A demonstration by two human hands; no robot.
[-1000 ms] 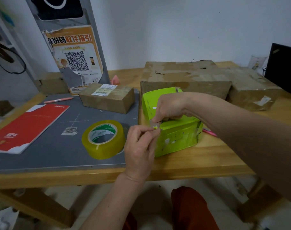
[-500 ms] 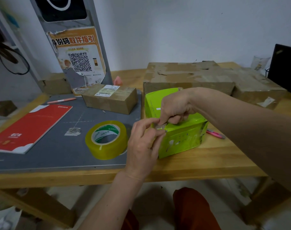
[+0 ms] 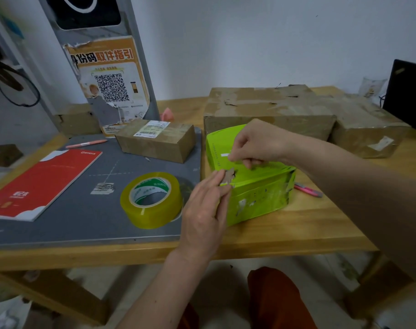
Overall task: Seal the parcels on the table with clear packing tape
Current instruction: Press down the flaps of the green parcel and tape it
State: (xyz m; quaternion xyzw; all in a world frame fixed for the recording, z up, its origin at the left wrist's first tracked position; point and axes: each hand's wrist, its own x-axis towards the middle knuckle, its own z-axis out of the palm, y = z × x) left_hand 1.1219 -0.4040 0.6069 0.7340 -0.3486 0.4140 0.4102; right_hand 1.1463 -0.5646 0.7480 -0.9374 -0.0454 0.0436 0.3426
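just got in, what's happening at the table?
A person is working on the green parcel on the wooden table. The left hand pinches a small torn scrap at the parcel's near top edge, while the right hand rests on the parcel's top with its fingers curled. The tape roll lies untouched on the grey mat beside it. A pink cutter lies to the parcel's right; brown boxes sit behind.
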